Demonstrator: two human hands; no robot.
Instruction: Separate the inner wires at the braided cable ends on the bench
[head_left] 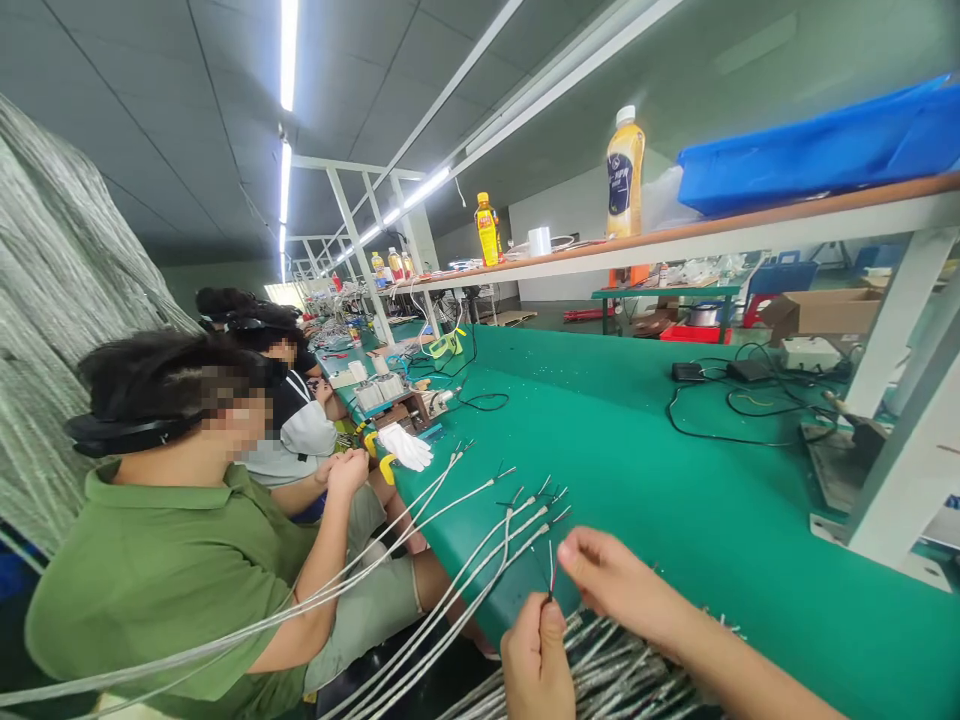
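My left hand [538,655] is closed around a cable near the bottom centre, and the cable's thin split wires [553,568] stick up above its thumb. Just to the right, my right hand [611,578] is pinched beside these wires; whether a strand is between its fingertips is too small to tell. Several pale braided cables [480,575] lie across the green table's edge to the left, their stripped ends fanned out on the top. Below my right forearm lies a thick bundle of similar cables [622,670].
Seated people in a green shirt [172,570] and further back work along the left. A white glove [405,446] lies beside a bench device. Black cords [712,435] and a shelf post [911,400] stand right. A blue bin [810,150] and bottles sit on the shelf.
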